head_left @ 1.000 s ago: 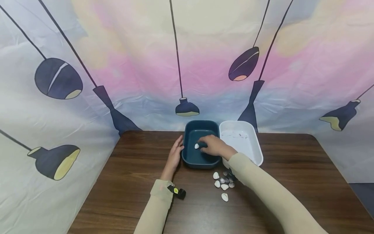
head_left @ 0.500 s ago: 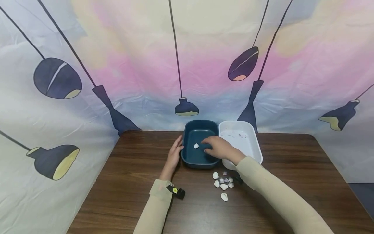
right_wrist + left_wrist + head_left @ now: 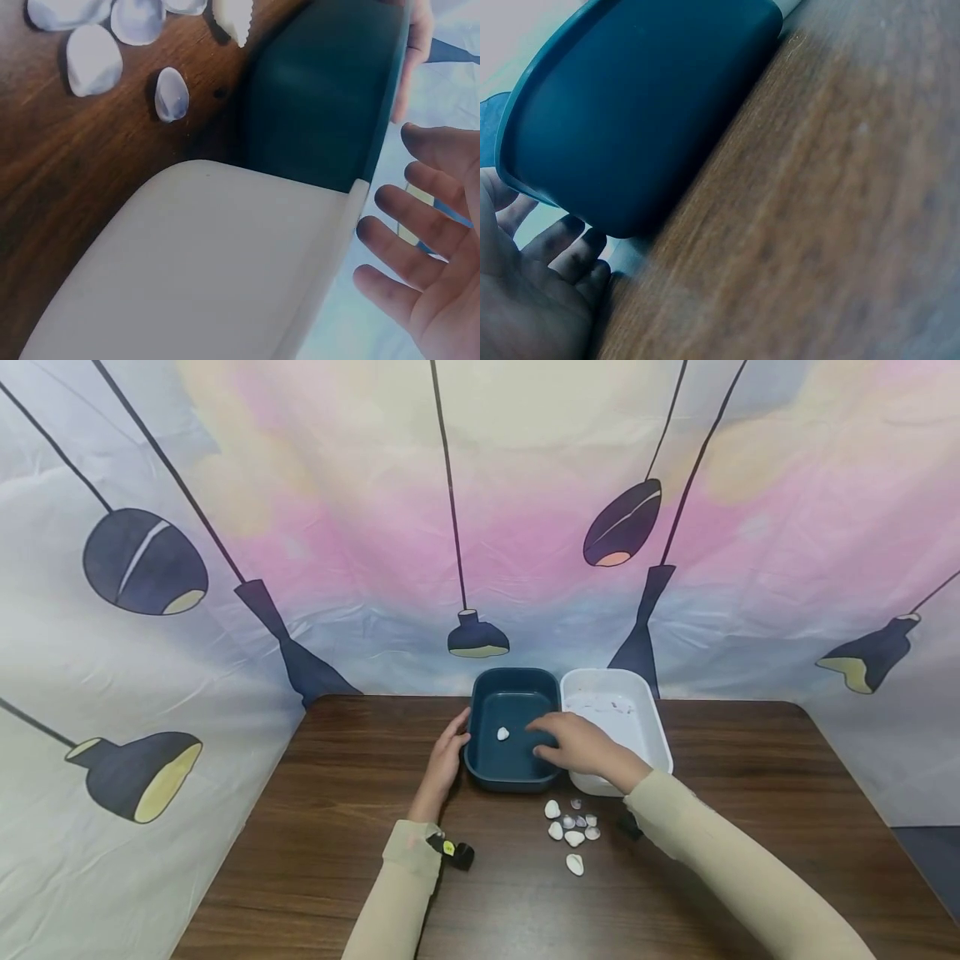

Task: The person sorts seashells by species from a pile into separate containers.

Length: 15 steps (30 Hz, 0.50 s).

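A dark teal tray (image 3: 512, 777) stands at the back of the table, with one white seashell (image 3: 503, 734) on its floor. My left hand (image 3: 445, 760) rests its fingers against the tray's left side; the left wrist view shows them touching the outer wall near a corner. Over the tray's right edge hovers my right hand (image 3: 581, 743), fingers spread and holding nothing, as the right wrist view (image 3: 427, 232) confirms. In front of the trays lies a loose group of seashells (image 3: 574, 839), several white and several small, pale purplish ones.
A white tray (image 3: 660, 752) stands against the teal one on its right, with small dark specks on its floor. The brown wooden table (image 3: 322, 827) reaches back to a printed cloth with painted lamps (image 3: 478, 635). Black cameras are strapped to both wrists.
My right hand has drawn back to the right, away from the shell inside the teal tray. The shell stays there. My left hand keeps its place at the tray's side.
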Each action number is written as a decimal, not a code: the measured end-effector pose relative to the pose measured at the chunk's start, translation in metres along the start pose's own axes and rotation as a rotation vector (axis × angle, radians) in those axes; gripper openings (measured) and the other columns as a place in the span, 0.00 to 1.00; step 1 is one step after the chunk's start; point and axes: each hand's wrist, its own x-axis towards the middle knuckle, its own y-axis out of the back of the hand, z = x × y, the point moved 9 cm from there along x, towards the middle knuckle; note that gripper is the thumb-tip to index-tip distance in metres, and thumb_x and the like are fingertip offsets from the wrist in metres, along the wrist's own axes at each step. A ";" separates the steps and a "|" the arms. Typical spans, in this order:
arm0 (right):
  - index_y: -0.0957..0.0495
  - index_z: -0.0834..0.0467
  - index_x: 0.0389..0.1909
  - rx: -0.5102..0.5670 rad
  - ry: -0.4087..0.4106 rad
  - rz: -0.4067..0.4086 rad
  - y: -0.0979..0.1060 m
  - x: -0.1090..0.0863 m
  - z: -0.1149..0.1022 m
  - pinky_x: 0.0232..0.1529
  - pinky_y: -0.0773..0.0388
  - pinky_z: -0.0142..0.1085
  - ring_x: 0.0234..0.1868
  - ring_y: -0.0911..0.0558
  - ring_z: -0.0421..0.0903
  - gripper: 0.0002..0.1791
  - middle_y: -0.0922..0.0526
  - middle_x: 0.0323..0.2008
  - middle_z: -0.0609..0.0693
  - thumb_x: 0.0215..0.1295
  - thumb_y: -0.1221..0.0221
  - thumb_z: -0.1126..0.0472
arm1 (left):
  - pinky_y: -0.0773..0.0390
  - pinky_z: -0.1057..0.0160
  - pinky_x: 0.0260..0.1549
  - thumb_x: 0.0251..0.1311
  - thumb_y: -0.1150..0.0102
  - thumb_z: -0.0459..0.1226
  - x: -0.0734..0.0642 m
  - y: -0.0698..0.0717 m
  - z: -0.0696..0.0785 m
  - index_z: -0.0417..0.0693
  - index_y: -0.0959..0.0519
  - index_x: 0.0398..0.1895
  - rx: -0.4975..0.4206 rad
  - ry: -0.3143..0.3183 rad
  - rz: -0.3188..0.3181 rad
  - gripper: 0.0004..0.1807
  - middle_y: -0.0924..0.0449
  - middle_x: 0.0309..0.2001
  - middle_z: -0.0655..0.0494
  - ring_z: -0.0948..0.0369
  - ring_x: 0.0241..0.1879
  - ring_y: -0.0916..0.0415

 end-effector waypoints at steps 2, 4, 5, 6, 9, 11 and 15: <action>0.22 0.62 0.68 0.012 -0.005 0.017 0.005 -0.004 0.000 0.66 0.24 0.54 0.66 0.20 0.58 0.26 0.18 0.64 0.59 0.73 0.34 0.59 | 0.51 0.38 0.77 0.77 0.60 0.31 -0.001 -0.001 0.002 0.40 0.38 0.81 0.000 0.008 -0.005 0.30 0.44 0.81 0.38 0.42 0.81 0.50; 0.23 0.62 0.70 0.025 -0.010 0.043 0.011 -0.008 -0.001 0.67 0.25 0.55 0.67 0.21 0.58 0.27 0.19 0.65 0.59 0.73 0.33 0.59 | 0.52 0.38 0.77 0.77 0.60 0.30 -0.001 -0.002 0.005 0.38 0.38 0.81 -0.003 0.017 -0.014 0.30 0.44 0.81 0.37 0.42 0.81 0.51; 0.23 0.62 0.70 0.032 -0.011 0.056 0.014 -0.010 -0.001 0.67 0.26 0.55 0.68 0.22 0.59 0.28 0.19 0.66 0.59 0.72 0.33 0.59 | 0.52 0.38 0.78 0.77 0.60 0.29 -0.001 -0.003 0.006 0.37 0.38 0.81 -0.004 0.019 -0.020 0.30 0.44 0.81 0.37 0.41 0.81 0.51; 0.24 0.62 0.70 0.040 -0.011 0.067 0.016 -0.012 -0.002 0.68 0.26 0.55 0.68 0.22 0.59 0.28 0.20 0.66 0.59 0.72 0.33 0.59 | 0.52 0.37 0.77 0.77 0.60 0.29 -0.001 -0.003 0.005 0.37 0.38 0.81 -0.004 0.019 -0.026 0.30 0.44 0.81 0.36 0.41 0.81 0.52; 0.23 0.61 0.70 0.042 -0.002 0.075 0.019 -0.016 -0.004 0.67 0.26 0.56 0.68 0.22 0.59 0.28 0.20 0.66 0.59 0.72 0.33 0.58 | 0.52 0.37 0.77 0.78 0.60 0.29 -0.001 -0.002 0.003 0.38 0.38 0.81 -0.003 0.019 -0.033 0.30 0.45 0.82 0.37 0.41 0.82 0.52; 0.23 0.61 0.71 0.036 0.009 0.069 0.018 -0.018 -0.007 0.67 0.26 0.55 0.68 0.22 0.59 0.28 0.20 0.66 0.59 0.73 0.33 0.58 | 0.52 0.37 0.77 0.78 0.60 0.30 0.000 -0.002 0.000 0.39 0.39 0.82 -0.001 0.012 -0.030 0.30 0.45 0.82 0.38 0.42 0.82 0.52; 0.23 0.61 0.71 0.036 0.024 0.066 0.015 -0.022 -0.011 0.67 0.26 0.55 0.68 0.22 0.58 0.28 0.20 0.66 0.59 0.73 0.33 0.58 | 0.51 0.37 0.77 0.78 0.59 0.32 0.001 0.000 -0.003 0.42 0.37 0.82 -0.005 -0.003 -0.019 0.30 0.43 0.82 0.41 0.44 0.82 0.50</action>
